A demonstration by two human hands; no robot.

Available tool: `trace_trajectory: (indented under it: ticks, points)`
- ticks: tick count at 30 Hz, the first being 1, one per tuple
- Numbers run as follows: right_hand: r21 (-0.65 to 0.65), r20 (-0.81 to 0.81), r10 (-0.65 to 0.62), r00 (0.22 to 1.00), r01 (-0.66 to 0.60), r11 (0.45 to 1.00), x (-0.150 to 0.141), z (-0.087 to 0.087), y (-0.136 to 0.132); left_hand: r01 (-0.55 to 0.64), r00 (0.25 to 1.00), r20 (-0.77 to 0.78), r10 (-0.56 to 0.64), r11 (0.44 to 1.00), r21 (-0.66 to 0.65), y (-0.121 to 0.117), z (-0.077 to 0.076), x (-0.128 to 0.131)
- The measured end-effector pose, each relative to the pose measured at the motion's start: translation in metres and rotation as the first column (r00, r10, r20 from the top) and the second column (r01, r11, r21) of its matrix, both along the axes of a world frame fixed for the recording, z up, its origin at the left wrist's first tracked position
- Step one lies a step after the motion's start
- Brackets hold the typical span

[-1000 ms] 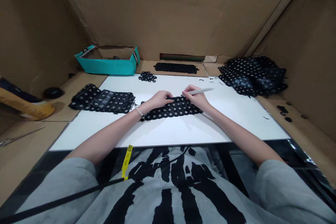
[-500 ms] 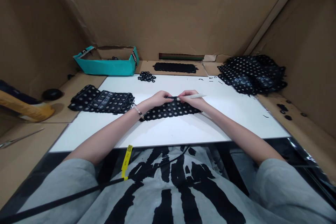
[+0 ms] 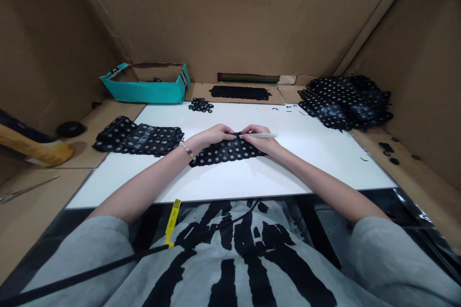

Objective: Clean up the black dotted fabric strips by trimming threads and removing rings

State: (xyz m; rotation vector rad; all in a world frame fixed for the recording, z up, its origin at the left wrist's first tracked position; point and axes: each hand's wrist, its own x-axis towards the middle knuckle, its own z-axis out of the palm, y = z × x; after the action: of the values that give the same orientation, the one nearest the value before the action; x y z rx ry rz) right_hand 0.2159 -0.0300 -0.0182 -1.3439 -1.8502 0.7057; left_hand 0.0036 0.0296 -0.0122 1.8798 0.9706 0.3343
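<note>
Fabric (image 3: 226, 153) lies midway across the white board (image 3: 216, 184); I watch the left hand (image 3: 218, 135) pinch its far edge, the right hand (image 3: 260, 142) close round a pale tool (image 3: 267, 135). A loosened pinch could let the tool snag.

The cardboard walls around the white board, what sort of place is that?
Probably a small workstation: there's a white board, a black dotted sheet on it, and a heap of small black rings.

A tall brown cardboard wall (image 3: 230, 19) rises behind the open-topped teal cardboard box (image 3: 144, 92). Left of the box and nearer are a flat round black object (image 3: 71, 129), a yellow-and-dark-blue container (image 3: 39, 146) and, nearest, a slender pointed metal tool (image 3: 14, 195).
</note>
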Motion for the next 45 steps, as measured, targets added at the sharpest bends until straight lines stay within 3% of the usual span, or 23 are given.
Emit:
trace_trajectory:
  ticks: [3,9,13,18,23,28,35,45]
  points:
    - [0.085,0.031,0.0,1.0,-0.003,0.996,-0.006,-0.003,0.0,0.057,0.998,-0.017,-0.057,0.998,0.003,0.006,0.002,-0.004]
    - [-0.075,-0.072,0.023,0.997,-0.029,0.997,0.002,0.0,0.004,0.146,0.988,-0.054,-0.142,0.986,0.082,0.003,0.012,-0.005]
    - [-0.174,-0.174,0.05,0.983,-0.081,0.982,0.008,0.004,0.005,0.149,0.987,-0.096,-0.131,0.966,0.211,-0.005,0.011,0.0]
    - [-0.164,-0.108,0.083,0.991,-0.1,0.981,0.007,0.007,0.001,0.07,0.995,-0.079,-0.053,0.968,0.241,-0.005,0.004,0.003]
    - [-0.145,-0.112,0.077,0.991,-0.093,0.985,0.006,0.003,0.001,-0.006,1.0,0.006,0.005,0.988,0.157,-0.005,0.0,0.004]
    - [-0.004,-0.034,0.057,0.998,-0.057,0.998,0.0,0.001,-0.005,-0.079,0.995,0.069,0.078,0.997,0.02,-0.003,-0.002,0.005]
    - [0.11,0.056,0.038,0.998,-0.044,0.993,-0.009,0.0,-0.007,-0.007,0.991,0.129,0.018,0.996,-0.087,0.002,0.001,0.004]
    - [0.156,0.091,0.018,0.996,-0.032,0.987,-0.009,-0.007,-0.003,0.027,0.992,0.125,-0.016,0.996,-0.087,0.001,0.004,0.003]
